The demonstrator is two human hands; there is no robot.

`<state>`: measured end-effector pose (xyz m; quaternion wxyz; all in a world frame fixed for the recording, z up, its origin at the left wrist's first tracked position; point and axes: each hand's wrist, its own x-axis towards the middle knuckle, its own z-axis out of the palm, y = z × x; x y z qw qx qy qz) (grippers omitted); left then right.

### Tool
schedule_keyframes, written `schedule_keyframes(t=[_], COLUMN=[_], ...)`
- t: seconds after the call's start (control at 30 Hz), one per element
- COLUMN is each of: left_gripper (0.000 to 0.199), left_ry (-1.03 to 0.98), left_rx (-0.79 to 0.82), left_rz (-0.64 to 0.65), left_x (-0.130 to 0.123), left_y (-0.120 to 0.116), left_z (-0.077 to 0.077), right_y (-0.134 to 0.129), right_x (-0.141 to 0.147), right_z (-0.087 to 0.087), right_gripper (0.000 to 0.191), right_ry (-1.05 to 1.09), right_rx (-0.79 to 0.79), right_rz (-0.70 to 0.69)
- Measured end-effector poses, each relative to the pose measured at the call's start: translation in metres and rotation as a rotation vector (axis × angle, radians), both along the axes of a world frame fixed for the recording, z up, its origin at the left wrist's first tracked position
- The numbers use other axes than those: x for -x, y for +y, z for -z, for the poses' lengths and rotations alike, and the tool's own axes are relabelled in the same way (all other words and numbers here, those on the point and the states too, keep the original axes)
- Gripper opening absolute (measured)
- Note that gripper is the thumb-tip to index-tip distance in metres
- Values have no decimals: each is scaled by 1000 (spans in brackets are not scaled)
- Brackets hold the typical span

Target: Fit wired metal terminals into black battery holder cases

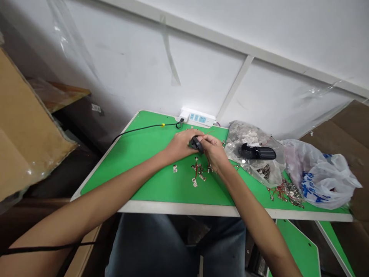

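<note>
Over the middle of the green table [161, 184], my left hand [181, 144] is closed around a black plastic housing [197, 144]. My right hand [215, 150] meets it from the right, its thumb and fingers pinched together at the housing's edge. A thin red wire [208, 133] sticks out by the right fingertips. Below the hands lie several small metal contact pieces [198, 171] with red wires, and one small piece [175, 168] lies apart to the left. The inner side of the housing is mostly hidden by my fingers.
A white power strip [201, 117] sits at the wall with a black cable [138, 130] plugged in. To the right are a clear bag [239, 134] with a black plastic part [259, 152] on it, a pile of metal pieces [291, 192] and a white plastic bag [331, 181]. Cardboard [25, 127] stands left.
</note>
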<state>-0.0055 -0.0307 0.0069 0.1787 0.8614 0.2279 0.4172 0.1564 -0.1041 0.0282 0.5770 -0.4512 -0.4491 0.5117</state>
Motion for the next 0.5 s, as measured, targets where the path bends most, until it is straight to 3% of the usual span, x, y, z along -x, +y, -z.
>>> schedule_keyframes(t=[0.13, 0.3, 0.4, 0.5], left_gripper=[52, 91, 78, 58], left_ry=[-8, 18, -59, -176], left_rx=[60, 135, 101, 99], left_rz=[14, 60, 11, -40], left_x=[-1, -1, -3, -7], left_y=[-3, -16, -23, -27], left_z=[-5, -14, -18, -19], right_y=[3, -3, -8, -13], right_x=[-2, -10, -13, -14], right_z=[-2, -11, -20, -29], right_gripper=[40, 30, 30, 32], right_ry=[-10, -14, -16, -94], right_rx=[6, -22, -67, -165], right_rz=[12, 105, 185, 173])
